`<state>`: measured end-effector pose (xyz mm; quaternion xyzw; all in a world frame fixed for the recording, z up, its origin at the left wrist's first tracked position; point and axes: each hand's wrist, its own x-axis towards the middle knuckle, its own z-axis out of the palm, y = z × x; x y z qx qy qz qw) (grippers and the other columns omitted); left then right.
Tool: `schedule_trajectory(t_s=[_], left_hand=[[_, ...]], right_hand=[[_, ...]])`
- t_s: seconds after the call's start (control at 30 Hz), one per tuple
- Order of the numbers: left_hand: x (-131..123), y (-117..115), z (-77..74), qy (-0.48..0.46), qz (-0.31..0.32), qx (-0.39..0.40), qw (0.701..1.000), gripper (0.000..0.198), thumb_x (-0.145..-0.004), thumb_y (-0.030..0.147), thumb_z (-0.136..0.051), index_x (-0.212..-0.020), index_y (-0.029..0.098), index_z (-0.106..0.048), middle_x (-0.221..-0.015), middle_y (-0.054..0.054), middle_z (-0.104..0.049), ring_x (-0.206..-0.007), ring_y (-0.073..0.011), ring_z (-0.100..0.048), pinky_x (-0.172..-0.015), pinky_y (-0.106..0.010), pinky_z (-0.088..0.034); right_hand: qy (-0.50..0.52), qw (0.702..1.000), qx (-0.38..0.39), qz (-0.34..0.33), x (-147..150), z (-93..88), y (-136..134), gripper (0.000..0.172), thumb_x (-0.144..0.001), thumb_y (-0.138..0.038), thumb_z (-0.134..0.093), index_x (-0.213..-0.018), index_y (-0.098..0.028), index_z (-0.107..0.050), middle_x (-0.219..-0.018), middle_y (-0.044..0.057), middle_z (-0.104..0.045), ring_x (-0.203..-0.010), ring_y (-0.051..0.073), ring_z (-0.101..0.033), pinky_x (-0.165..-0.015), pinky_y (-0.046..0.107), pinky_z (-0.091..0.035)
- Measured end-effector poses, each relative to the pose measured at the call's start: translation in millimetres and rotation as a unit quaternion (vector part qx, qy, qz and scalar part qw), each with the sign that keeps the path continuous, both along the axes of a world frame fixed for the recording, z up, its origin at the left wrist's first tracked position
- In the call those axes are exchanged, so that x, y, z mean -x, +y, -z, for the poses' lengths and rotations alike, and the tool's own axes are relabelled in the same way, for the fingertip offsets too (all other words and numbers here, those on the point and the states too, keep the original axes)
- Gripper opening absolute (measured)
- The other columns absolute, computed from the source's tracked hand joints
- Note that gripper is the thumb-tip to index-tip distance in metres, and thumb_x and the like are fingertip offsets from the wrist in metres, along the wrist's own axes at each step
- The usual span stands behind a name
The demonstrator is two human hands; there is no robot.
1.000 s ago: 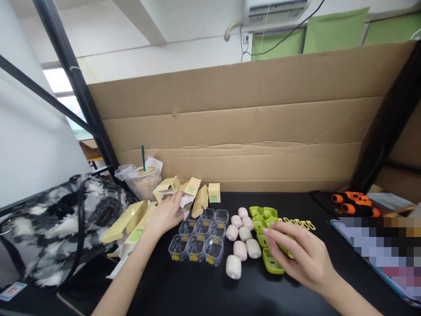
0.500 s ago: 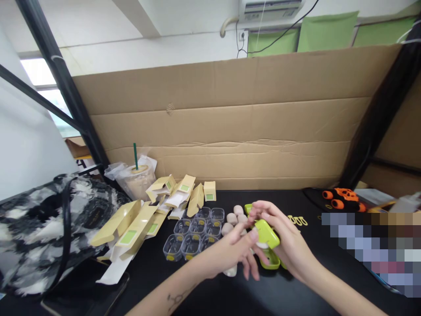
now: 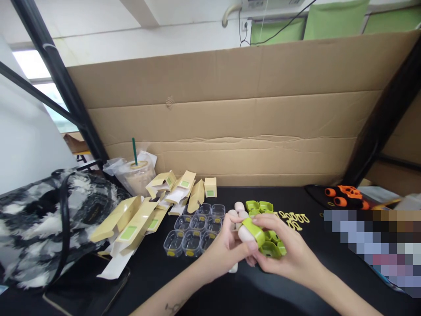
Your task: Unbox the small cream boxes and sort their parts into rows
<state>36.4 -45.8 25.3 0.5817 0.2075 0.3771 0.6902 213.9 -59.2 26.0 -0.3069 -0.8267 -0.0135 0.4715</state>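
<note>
Both of my hands meet over the black table, a little right of the middle. My left hand [image 3: 226,250] is closed around a white rounded piece [image 3: 247,236], thumb along its lower side. A lime-green shell [image 3: 257,231] covers the right part of that piece, and my right hand [image 3: 284,243] grips it between thumb and fingers. Just behind and below the fingers lie several more green shells [image 3: 271,250], partly covered by my right hand. Other white rounded pieces [image 3: 239,207] stand beyond my left hand, some hidden by it.
Clear plastic cups [image 3: 191,242] stand in rows left of my hands. Opened cardboard boxes [image 3: 134,230] lie farther left, near a bagged drink cup [image 3: 138,177] and a black-and-white bag [image 3: 29,232]. Yellowish loops [image 3: 292,219] and an orange toy car [image 3: 350,195] are at right.
My left fingers were loosely spread beside the green shell; now they are closed on the white piece. The shell has turned and moved slightly left, with both hands closer together. The view has shifted slightly.
</note>
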Motion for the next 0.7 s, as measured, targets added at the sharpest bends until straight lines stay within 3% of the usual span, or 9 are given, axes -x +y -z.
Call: schedule_trajectory(t_s=[0.13, 0.4, 0.53, 0.7], left_hand=[[0.3, 1.3, 3.5, 0.005, -0.012, -0.054, 0.998, 0.051, -0.069, 0.036, -0.076, -0.093, 0.022, -0.033, -0.094, 0.0, -0.054, -0.081, -0.0097, -0.054, -0.072, -0.024, -0.04], [-1.3, -3.6, 13.1, 0.089, -0.085, -0.13, 0.984, 0.039, -0.074, 0.03, -0.067, -0.1, 0.022, -0.04, -0.098, -0.003, -0.054, -0.084, -0.0141, -0.052, -0.076, -0.03, -0.04], [-5.1, -9.1, 16.1, 0.08, -0.135, -0.126, 0.979, 0.034, -0.075, 0.028, -0.065, -0.099, 0.022, -0.042, -0.1, -0.003, -0.05, -0.083, -0.0136, -0.053, -0.073, -0.028, -0.043], [-10.6, -9.6, 19.8, 0.035, -0.135, -0.085, 0.986, 0.033, -0.075, 0.032, -0.065, -0.095, 0.022, -0.041, -0.088, 0.0, -0.053, -0.07, -0.0103, -0.051, -0.065, -0.025, -0.043]], right_hand=[[-0.027, 0.999, -0.027, 0.009, 3.0, 2.6, -4.2, 0.045, -0.075, -0.014, -0.057, -0.117, -0.021, -0.045, -0.107, 0.011, -0.062, -0.099, 0.023, -0.062, -0.079, 0.035, -0.054], [-0.003, 0.999, -0.039, 0.031, 7.8, 12.8, -6.2, 0.036, -0.072, -0.009, -0.053, -0.105, -0.021, -0.045, -0.105, 0.011, -0.057, -0.091, 0.021, -0.064, -0.066, 0.03, -0.055], [0.002, 0.999, -0.036, 0.02, 12.7, 15.7, -6.6, 0.036, -0.073, -0.007, -0.051, -0.105, -0.021, -0.044, -0.106, 0.011, -0.056, -0.096, 0.022, -0.062, -0.072, 0.032, -0.055], [-0.045, 0.999, -0.017, 0.019, 16.3, 12.4, -6.5, 0.034, -0.077, -0.009, -0.049, -0.109, -0.02, -0.043, -0.105, 0.012, -0.056, -0.094, 0.022, -0.062, -0.072, 0.034, -0.056]])
